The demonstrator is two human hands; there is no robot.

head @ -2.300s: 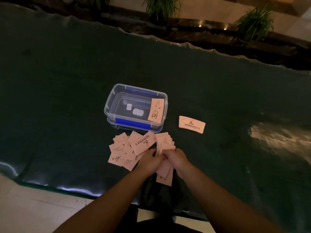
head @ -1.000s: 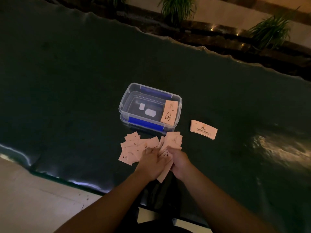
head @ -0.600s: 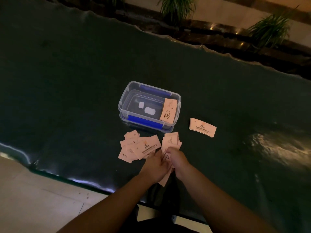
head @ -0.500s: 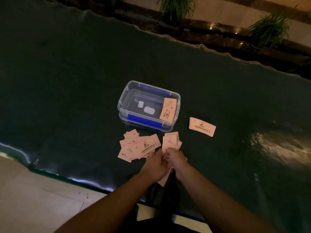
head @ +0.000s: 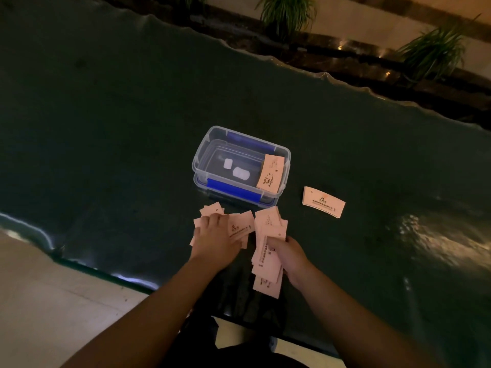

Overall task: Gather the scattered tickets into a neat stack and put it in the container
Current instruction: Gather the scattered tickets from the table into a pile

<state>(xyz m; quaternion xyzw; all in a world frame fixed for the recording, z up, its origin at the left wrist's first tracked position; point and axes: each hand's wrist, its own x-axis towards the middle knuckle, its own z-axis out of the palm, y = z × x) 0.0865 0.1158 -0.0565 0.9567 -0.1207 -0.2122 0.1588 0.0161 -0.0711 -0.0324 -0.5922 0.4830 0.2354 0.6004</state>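
Pink paper tickets lie on a dark green tabletop in front of a clear plastic container [head: 198, 166] with blue clips. My right hand [head: 288, 252] grips a loose, uneven bundle of tickets [head: 268, 251], fanned from the container's front edge down toward me. My left hand [head: 216, 236] rests flat, fingers spread, on the scattered tickets [head: 240, 227] to the left of the bundle. One ticket [head: 271, 173] leans inside the container against its right wall. A small separate stack [head: 322, 201] lies to the container's right.
The dark table [head: 106, 115] runs far left and right, with its near edge just below my wrists and pale floor [head: 47, 301] beyond it. Potted plants [head: 287, 11] and a dark ledge stand behind the far edge. A bright glare patch [head: 438, 240] lies at right.
My hands were together on the bundle; now the left hand has moved left onto the scattered tickets while the right hand keeps the bundle.
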